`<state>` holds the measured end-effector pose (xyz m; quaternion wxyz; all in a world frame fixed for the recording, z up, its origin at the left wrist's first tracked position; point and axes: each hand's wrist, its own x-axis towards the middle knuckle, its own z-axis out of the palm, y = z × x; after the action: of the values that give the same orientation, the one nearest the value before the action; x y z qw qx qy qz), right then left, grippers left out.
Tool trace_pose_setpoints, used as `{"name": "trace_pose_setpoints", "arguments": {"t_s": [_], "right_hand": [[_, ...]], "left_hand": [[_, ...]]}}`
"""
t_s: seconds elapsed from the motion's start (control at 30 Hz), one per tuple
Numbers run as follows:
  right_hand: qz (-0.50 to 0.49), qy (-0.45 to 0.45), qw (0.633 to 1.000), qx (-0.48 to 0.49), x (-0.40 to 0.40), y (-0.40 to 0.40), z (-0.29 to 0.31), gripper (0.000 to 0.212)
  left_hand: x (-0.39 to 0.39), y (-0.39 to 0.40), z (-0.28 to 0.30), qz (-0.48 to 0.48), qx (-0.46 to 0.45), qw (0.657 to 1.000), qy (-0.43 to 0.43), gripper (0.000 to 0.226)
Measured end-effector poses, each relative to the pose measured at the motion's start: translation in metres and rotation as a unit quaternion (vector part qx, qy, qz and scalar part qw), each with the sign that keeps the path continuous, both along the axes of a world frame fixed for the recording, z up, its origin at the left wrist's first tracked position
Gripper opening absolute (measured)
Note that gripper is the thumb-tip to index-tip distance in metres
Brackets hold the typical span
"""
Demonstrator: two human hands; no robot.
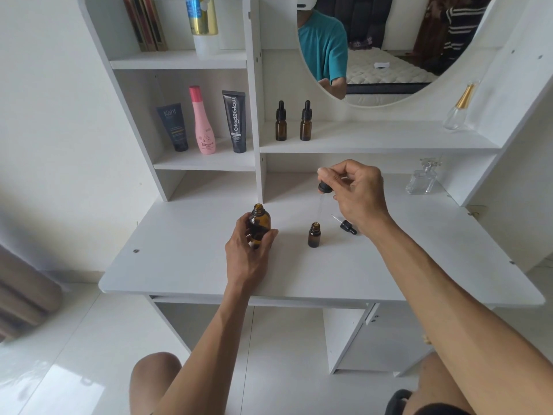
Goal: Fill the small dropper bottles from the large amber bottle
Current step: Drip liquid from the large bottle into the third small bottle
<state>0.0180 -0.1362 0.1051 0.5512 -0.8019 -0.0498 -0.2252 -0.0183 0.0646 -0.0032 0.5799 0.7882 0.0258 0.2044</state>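
Observation:
The large amber bottle (259, 221) stands uncapped on the white desk (185, 259), and my left hand (248, 250) grips its body. My right hand (356, 190) pinches the black bulb of a long dropper (322, 199), whose glass tube points down into the open mouth of a small amber bottle (314, 235). A second, smaller dropper cap (345, 225) lies on the desk just right of that bottle, partly under my wrist. Two capped small dropper bottles (280, 122) (305, 121) stand on the shelf behind.
Three cosmetic tubes and bottles (206, 124) stand in the left shelf cubby. Two clear glass perfume bottles (422, 179) (457, 109) sit at the right. A round mirror (389, 49) hangs above the shelf. My knees show below the desk edge.

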Motion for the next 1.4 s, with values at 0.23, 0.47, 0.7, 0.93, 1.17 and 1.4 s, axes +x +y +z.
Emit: {"name": "trace_pose_setpoints", "arguments": {"t_s": [0.23, 0.47, 0.7, 0.93, 1.17, 1.4], "right_hand": [[0.005, -0.003, 1.0, -0.005, 0.0, 0.001, -0.001, 0.02], [0.006, -0.004, 1.0, 0.015, -0.001, -0.001, 0.001, 0.021], [0.046, -0.053, 0.995, 0.065, -0.007, 0.023, 0.026, 0.008], [0.092, -0.059, 0.992, 0.068, -0.003, 0.068, 0.036, 0.02], [0.106, -0.046, 0.992, 0.05, 0.006, 0.088, 0.033, 0.021], [0.132, -0.014, 0.991, -0.008, 0.013, 0.092, 0.007, 0.014]], "left_hand": [[0.001, 0.0, -0.001, 0.002, 0.001, 1.0, 0.001, 0.042], [0.001, 0.0, -0.001, 0.004, 0.005, 1.0, 0.003, 0.043], [0.0, 0.0, 0.001, 0.003, 0.003, 1.0, 0.004, 0.041], [0.0, -0.001, 0.001, 0.001, -0.003, 1.0, 0.005, 0.041], [0.002, 0.001, -0.001, 0.001, -0.003, 1.0, -0.003, 0.041], [0.002, 0.001, -0.003, -0.005, -0.011, 1.0, -0.005, 0.041]]}}
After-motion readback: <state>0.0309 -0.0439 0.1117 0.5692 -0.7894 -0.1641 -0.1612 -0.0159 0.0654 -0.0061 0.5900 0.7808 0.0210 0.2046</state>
